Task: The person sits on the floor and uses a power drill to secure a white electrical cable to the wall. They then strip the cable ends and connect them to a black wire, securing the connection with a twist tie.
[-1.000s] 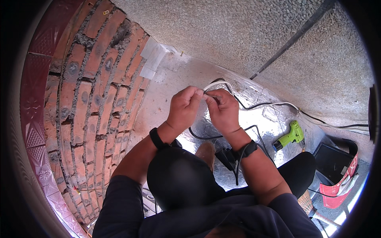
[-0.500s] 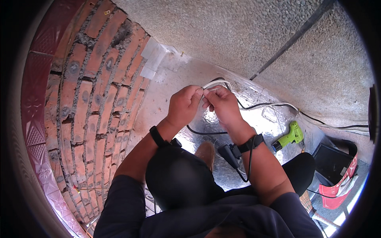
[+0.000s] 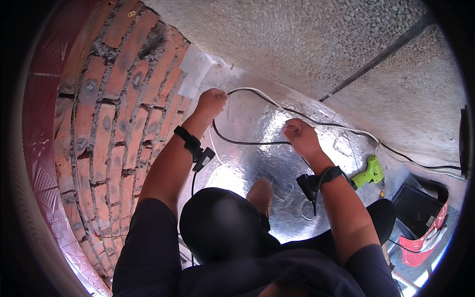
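Note:
My left hand (image 3: 212,102) is closed on a black cable (image 3: 251,143) and a white cable (image 3: 263,96) beside the brick wall. From its fingers both cables run right along the base of the pebbled wall. The black one also loops below that hand and passes out of sight at my right hand (image 3: 303,138). A thin white length hangs below my left hand. My right hand is held apart from the left, above the shiny silver floor sheet (image 3: 287,183), its fingers curled together; what they hold, if anything, is hidden.
A brick wall (image 3: 106,123) rises on the left, a pebbled wall (image 3: 297,49) along the far side. At the right lie a green power drill (image 3: 370,171) and a red bag (image 3: 420,245) with a black flat panel (image 3: 416,210) in it. A shoe (image 3: 260,195) stands below my hands.
My hands have moved apart: the left went up and left with the cables, the right went right and slightly down. The cables now stretch straighter along the far wall.

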`<move>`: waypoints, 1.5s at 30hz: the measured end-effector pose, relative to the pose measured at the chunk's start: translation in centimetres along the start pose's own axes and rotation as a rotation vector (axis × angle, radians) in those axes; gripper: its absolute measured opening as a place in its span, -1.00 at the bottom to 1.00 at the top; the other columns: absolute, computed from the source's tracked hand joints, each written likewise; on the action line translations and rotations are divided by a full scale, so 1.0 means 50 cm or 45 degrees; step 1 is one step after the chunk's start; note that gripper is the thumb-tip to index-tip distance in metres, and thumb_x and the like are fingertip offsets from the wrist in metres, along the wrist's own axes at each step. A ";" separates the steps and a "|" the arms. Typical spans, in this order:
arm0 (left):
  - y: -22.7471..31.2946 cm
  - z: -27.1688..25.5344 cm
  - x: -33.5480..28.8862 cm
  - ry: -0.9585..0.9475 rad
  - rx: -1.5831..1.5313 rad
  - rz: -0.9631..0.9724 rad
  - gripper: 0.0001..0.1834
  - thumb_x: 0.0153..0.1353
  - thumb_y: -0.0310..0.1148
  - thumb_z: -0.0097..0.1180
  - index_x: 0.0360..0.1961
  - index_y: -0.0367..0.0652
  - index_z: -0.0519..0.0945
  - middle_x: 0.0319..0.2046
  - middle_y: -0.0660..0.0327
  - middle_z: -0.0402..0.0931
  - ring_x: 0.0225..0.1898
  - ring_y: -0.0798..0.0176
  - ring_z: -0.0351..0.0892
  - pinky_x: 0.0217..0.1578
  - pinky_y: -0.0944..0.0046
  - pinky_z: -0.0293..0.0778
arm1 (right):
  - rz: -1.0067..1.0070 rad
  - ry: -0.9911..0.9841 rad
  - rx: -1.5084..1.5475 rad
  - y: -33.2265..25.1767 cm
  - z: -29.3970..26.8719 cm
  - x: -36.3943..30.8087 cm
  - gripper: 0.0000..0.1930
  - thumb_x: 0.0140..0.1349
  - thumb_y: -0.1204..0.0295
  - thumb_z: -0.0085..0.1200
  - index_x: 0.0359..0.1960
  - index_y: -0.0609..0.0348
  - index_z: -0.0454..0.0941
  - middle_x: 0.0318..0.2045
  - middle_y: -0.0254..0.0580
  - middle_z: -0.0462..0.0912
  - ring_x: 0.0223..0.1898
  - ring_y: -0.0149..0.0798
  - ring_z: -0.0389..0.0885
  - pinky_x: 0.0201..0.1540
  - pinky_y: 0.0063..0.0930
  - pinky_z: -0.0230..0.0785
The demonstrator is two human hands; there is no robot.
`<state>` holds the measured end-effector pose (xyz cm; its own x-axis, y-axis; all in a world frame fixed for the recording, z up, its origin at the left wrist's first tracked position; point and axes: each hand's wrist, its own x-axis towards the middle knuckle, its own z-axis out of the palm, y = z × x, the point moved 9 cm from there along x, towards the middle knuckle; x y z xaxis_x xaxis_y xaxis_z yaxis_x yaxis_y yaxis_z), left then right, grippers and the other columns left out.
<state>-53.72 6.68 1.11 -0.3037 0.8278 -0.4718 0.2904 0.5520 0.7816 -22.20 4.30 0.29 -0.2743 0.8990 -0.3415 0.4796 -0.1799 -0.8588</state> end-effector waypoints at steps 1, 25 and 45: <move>-0.009 -0.005 0.016 0.011 0.016 -0.015 -0.79 0.15 -0.34 0.15 -0.31 -0.29 0.60 -0.58 0.26 0.51 -0.63 0.40 0.42 -0.60 0.35 0.35 | -0.037 0.006 -0.097 0.014 -0.003 0.004 -0.70 0.17 0.34 0.18 -0.11 0.22 0.54 -0.28 -0.09 0.66 -0.24 -0.23 0.64 -0.14 -0.43 0.46; -0.043 -0.008 0.265 0.183 0.661 0.270 -0.76 0.05 -0.23 0.23 -0.34 -0.15 0.59 -0.40 0.00 0.62 -0.26 -0.02 0.61 -0.19 0.10 0.48 | -0.148 0.110 -0.345 0.058 -0.021 0.073 -0.51 0.13 0.21 0.23 0.08 0.09 0.46 0.05 -0.06 0.52 0.11 -0.08 0.49 0.16 -0.36 0.33; 0.126 -0.045 0.012 -0.046 0.374 0.278 -0.79 0.15 -0.38 0.21 -0.27 -0.28 0.52 -0.54 0.26 0.52 -0.58 0.47 0.41 -0.56 0.42 0.36 | -0.605 0.170 -0.291 -0.236 0.099 0.183 -0.63 0.13 0.36 0.13 0.01 0.05 0.53 -0.06 -0.14 0.57 -0.01 -0.03 0.51 0.05 -0.24 0.38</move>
<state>-54.09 10.43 6.67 -0.1748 0.9294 -0.3250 0.5947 0.3627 0.7175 -34.48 12.68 5.42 -0.4042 0.9056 0.1284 0.5014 0.3368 -0.7970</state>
